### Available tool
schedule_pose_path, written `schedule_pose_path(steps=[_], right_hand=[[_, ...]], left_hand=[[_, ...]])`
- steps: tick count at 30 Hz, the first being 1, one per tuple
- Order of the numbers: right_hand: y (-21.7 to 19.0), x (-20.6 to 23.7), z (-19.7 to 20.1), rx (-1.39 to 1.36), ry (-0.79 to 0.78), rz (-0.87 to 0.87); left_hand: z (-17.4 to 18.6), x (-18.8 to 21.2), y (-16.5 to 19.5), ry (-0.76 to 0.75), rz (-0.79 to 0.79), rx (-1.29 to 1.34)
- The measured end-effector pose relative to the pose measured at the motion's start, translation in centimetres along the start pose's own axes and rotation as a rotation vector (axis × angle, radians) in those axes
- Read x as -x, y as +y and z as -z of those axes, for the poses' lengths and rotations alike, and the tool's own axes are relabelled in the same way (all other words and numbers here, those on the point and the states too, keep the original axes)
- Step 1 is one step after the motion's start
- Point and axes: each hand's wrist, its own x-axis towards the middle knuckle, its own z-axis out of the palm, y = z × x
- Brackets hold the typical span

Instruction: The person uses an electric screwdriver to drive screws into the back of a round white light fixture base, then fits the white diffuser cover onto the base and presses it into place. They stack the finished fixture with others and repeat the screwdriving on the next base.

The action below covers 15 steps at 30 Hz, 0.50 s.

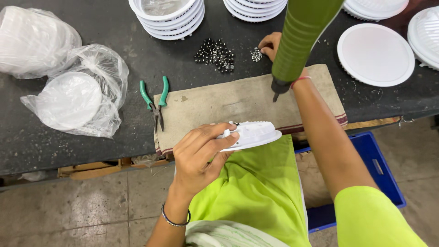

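My left hand (201, 153) grips a white round lamp housing (254, 134) by its left rim and holds it over my lap, just off the table's front edge. My right hand (270, 45) reaches across the brown cloth mat (238, 98) to a small heap of silver screws (256, 54); its fingers are partly hidden behind a green powered screwdriver (299, 34) that hangs down over the mat. I cannot see whether the fingers hold a screw.
Green-handled pliers (155, 98) lie left of the mat. A pile of small black parts (215, 55) sits behind it. Stacks of white housings (169, 16) line the back, a white disc (376, 54) lies right, bagged parts (75, 98) left. A blue crate (379, 171) stands on the floor.
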Motion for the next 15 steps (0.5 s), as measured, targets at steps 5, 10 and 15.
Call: schedule_pose_path(steps=[5,10,15], right_hand=[[-0.3,-0.7,0.1,-0.174,-0.038,-0.053],[-1.8,-0.8,0.7,0.116,-0.079,-0.161],[-5.6,-0.2,4.2,-0.328,0.095,-0.135]], left_hand=[[0.1,-0.4,-0.3,-0.012,0.023,0.014],[0.1,-0.6,-0.2,-0.026,0.027,0.029],[0.5,-0.3,-0.3,-0.03,0.043,0.055]])
